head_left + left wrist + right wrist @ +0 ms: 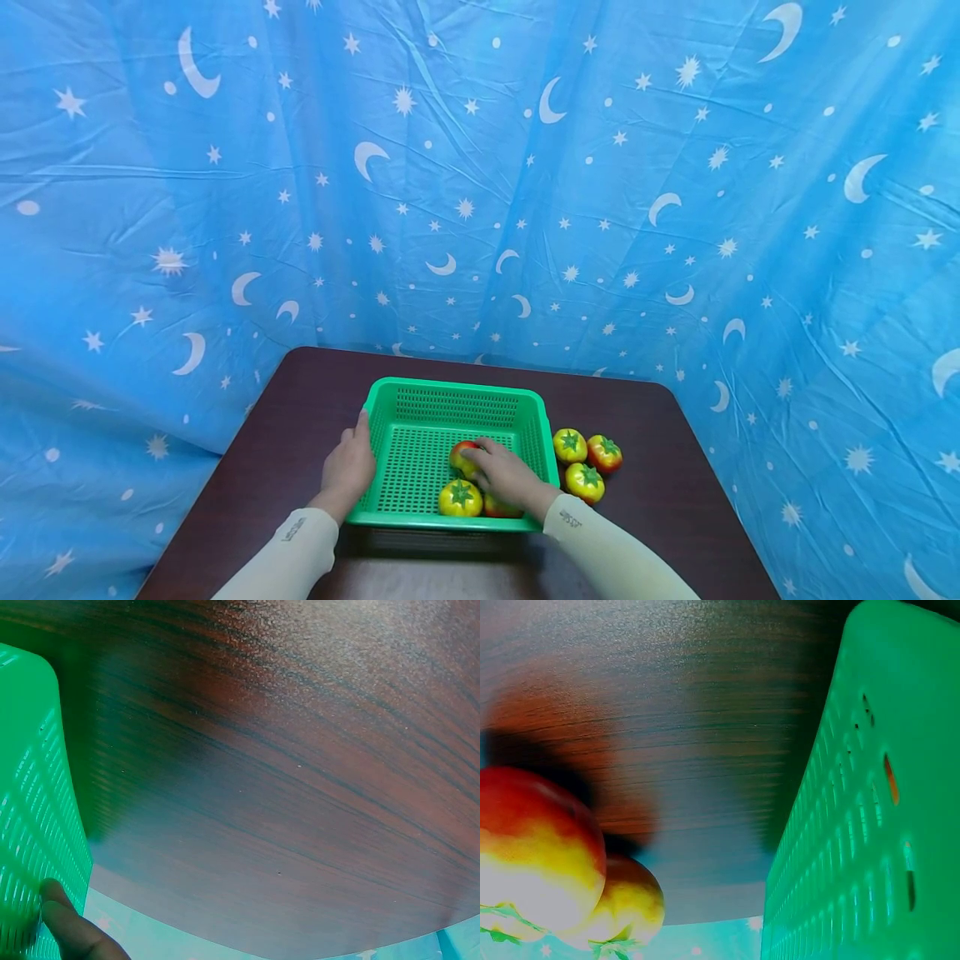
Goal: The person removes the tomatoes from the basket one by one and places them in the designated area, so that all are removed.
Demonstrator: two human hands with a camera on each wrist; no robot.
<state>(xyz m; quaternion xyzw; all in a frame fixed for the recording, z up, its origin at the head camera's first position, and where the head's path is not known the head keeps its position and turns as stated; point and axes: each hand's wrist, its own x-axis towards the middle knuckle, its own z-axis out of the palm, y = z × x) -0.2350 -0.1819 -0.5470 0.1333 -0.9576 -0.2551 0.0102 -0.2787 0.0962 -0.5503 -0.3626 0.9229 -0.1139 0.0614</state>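
Observation:
A green plastic basket (457, 385) with slotted walls sits on the table. At its left wall, my left hand (349, 468) holds the side, thumb along the rim. The left wrist view shows fingertips (56, 896) against the outer slots. My right hand (510, 477) reaches into the basket over the right rim and grips a red-and-yellow tomato (462, 457), partly covered by the fingers. Beside it in the basket lie a yellow tomato (460, 498) with a green star-shaped top and a redder tomato (501, 508), mostly hidden under the right hand.
Right of the basket, 3 more tomatoes lie close together: one yellow (570, 446), one redder (604, 453), and one nearer (585, 483). The dark wooden table (285, 433) has rounded far corners. A blue curtain (480, 208) with moons and stars hangs behind it.

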